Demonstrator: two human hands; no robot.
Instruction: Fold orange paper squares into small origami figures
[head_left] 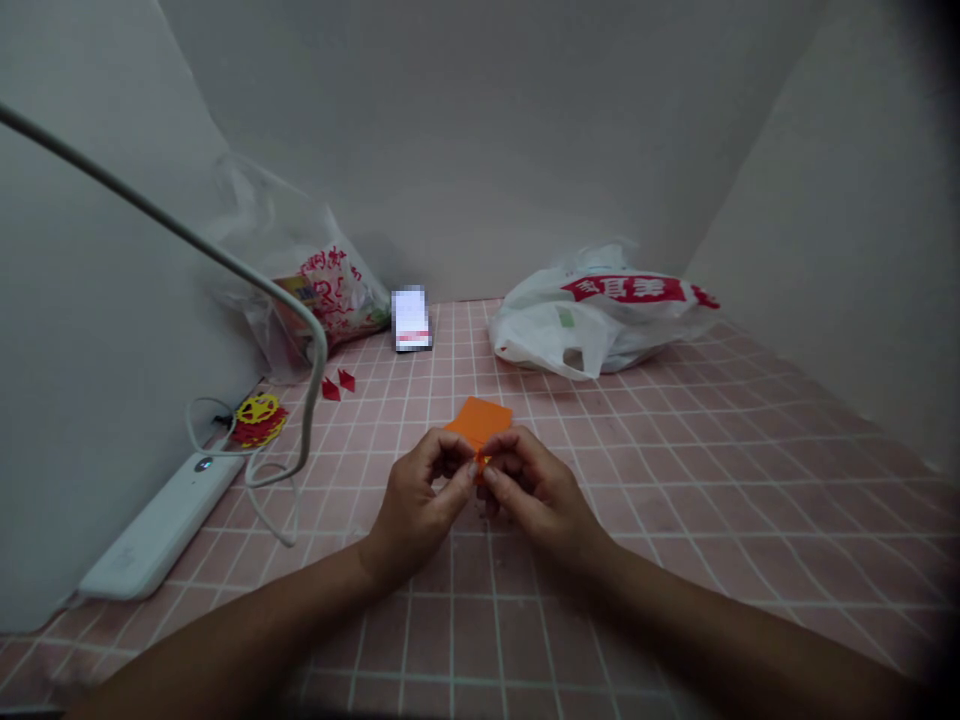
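Observation:
My left hand and my right hand meet over the middle of the pink tiled table. Both pinch a small folded piece of orange paper between thumb and fingers. Just behind my fingertips a stack of orange paper squares lies flat on the table. Most of the small piece is hidden by my fingers.
A white power strip with a looping cable lies at the left wall. Yellow and red paper cut-outs and two small red folded pieces sit nearby. Plastic bags stand at the back left and back right, a phone between them.

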